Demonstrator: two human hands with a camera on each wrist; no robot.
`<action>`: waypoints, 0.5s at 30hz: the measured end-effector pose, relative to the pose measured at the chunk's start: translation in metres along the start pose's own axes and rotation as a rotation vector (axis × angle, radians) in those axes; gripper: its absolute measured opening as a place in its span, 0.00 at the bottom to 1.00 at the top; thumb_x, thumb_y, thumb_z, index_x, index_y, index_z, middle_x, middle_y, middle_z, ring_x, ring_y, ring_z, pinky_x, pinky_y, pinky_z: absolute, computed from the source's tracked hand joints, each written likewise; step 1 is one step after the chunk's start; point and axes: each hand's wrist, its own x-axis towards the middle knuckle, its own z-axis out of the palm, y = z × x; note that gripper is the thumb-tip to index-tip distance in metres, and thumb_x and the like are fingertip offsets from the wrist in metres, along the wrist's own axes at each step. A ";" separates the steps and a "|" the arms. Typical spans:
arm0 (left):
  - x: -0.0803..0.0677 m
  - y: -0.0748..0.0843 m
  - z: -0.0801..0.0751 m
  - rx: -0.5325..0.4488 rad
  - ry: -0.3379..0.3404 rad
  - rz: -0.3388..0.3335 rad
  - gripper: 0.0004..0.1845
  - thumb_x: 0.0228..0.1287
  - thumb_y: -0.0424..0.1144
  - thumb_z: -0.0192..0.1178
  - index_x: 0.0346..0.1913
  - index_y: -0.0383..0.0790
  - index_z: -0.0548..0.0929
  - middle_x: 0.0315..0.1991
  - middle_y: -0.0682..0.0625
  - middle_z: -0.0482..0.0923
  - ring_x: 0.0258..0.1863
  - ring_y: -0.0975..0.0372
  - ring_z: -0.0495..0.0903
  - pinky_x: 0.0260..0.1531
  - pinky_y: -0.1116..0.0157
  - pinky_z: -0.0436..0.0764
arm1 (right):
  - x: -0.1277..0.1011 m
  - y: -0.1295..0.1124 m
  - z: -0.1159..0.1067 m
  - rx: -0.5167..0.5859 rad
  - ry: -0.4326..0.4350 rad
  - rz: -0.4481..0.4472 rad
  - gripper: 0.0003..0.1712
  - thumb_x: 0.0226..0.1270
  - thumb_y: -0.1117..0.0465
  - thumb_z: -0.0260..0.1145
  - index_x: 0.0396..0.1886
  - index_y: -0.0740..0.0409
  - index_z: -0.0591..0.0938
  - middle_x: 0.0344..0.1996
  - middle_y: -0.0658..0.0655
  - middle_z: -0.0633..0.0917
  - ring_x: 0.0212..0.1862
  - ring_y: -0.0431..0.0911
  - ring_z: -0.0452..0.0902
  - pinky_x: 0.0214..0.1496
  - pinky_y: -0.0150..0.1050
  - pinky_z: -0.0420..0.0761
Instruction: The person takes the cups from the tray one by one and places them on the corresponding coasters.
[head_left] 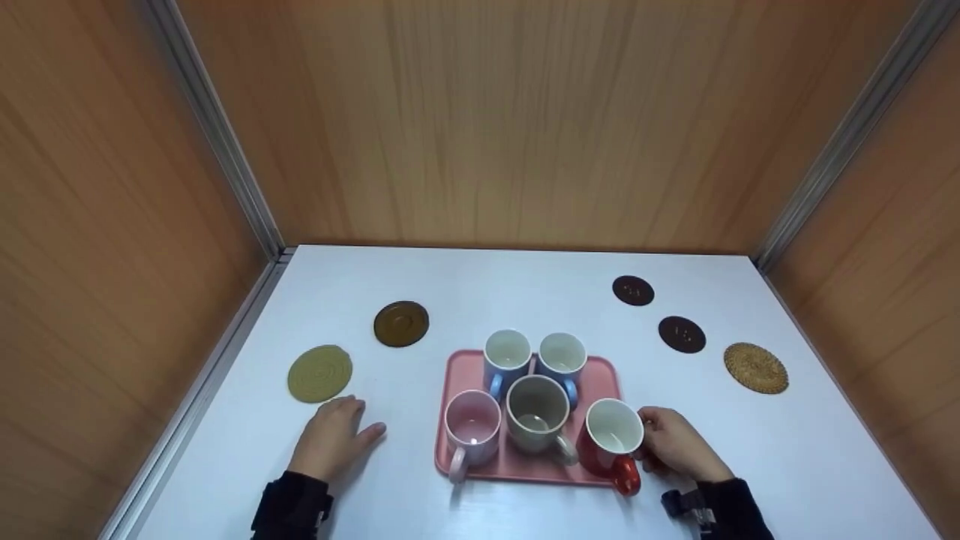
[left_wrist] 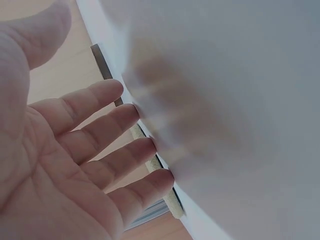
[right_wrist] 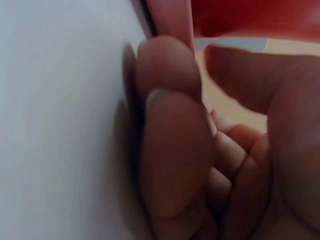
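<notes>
A pink tray [head_left: 600, 375] stands on the white table with several mugs on it: two blue mugs [head_left: 507, 352] at the back, a grey mug [head_left: 537, 412] in the middle, a pink mug [head_left: 472, 427] front left and a red mug [head_left: 613, 431] front right. My right hand [head_left: 679, 442] is at the tray's right rim beside the red mug. In the right wrist view its fingers [right_wrist: 175, 150] curl against the tray's edge, thumb a little apart. Away from the tray, my left hand [head_left: 334, 439] rests on the table with fingers extended, nearest to a green round coaster [head_left: 320, 373].
A brown round coaster [head_left: 401, 323] lies at the back left. On the right are two dark brown coasters [head_left: 633, 290] and a woven tan coaster [head_left: 756, 368]. Wood-grain panels [head_left: 480, 135] enclose the table at the back and both sides.
</notes>
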 end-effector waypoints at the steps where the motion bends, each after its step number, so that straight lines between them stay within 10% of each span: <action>1: 0.000 0.000 0.000 0.000 -0.002 -0.005 0.32 0.71 0.51 0.71 0.66 0.28 0.81 0.69 0.27 0.77 0.73 0.35 0.73 0.73 0.36 0.71 | 0.000 0.001 0.000 0.007 0.000 0.009 0.09 0.78 0.66 0.55 0.41 0.64 0.81 0.23 0.53 0.83 0.21 0.43 0.78 0.23 0.35 0.78; 15: 0.002 0.002 0.001 0.014 -0.015 -0.009 0.32 0.71 0.51 0.71 0.66 0.28 0.81 0.69 0.27 0.77 0.73 0.35 0.73 0.74 0.37 0.71 | 0.002 0.002 -0.004 0.010 -0.032 0.035 0.08 0.79 0.65 0.57 0.41 0.63 0.81 0.24 0.54 0.84 0.22 0.43 0.80 0.24 0.35 0.80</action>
